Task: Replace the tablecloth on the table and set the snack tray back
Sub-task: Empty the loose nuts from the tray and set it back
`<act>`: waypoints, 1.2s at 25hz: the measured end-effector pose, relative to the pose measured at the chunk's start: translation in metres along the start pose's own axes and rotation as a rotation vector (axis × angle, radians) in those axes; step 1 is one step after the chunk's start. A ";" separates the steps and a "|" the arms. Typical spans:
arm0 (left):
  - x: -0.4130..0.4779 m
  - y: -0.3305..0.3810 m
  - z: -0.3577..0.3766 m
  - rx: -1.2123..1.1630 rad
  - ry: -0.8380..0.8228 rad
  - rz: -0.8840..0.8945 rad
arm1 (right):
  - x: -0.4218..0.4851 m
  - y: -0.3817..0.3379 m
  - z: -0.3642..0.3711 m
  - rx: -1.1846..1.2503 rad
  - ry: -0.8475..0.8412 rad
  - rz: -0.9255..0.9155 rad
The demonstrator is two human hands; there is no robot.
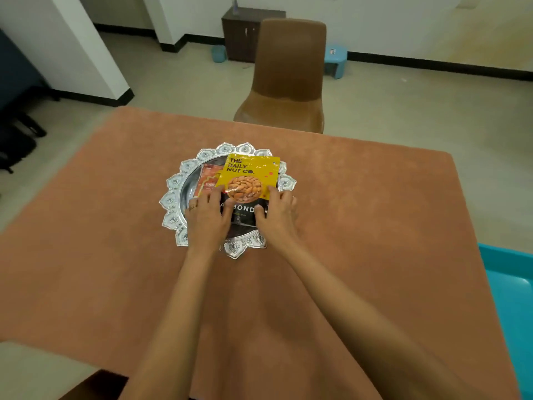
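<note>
Tablecloth (360, 212), orange, lies spread flat, and the silver tray (170, 202) sits on it. We press our left hand (207, 216) and right hand (279, 215), fingers spread, on the almond packet (248, 172) inside.

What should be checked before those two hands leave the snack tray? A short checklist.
1. Orange-brown tablecloth lies flat: ok.
2. Silver scalloped metal tray sits well in from the cloth's edges: ok.
3. Yellow-and-black almond packet lies in the tray: ok.
4. Red packet tucked under it: ok.
5. Left hand and right hand off the almond packet: not ok, both touch it.
6. Cloth hangs evenly all round: cannot tell.
</note>
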State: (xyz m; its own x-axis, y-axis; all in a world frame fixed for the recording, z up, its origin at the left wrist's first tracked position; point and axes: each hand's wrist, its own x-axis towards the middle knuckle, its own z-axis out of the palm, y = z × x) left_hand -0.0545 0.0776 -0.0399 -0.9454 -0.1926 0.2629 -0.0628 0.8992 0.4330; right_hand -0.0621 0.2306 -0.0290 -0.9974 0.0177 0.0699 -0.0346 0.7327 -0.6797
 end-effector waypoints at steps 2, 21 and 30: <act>-0.007 -0.012 0.002 0.088 -0.051 -0.018 | 0.000 -0.006 0.010 -0.095 -0.003 -0.049; -0.165 0.061 0.109 -0.192 -0.384 0.323 | -0.101 0.198 0.012 -0.114 -0.058 0.358; -0.187 0.060 0.111 -0.265 -0.382 0.157 | -0.107 0.197 0.008 -0.033 0.012 0.368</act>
State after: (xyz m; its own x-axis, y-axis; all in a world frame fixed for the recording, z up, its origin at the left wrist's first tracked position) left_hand 0.0832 0.2109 -0.1589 -0.9898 0.1393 0.0290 0.1262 0.7655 0.6310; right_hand 0.0369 0.3680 -0.1765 -0.9420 0.2918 -0.1660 0.3283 0.6976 -0.6369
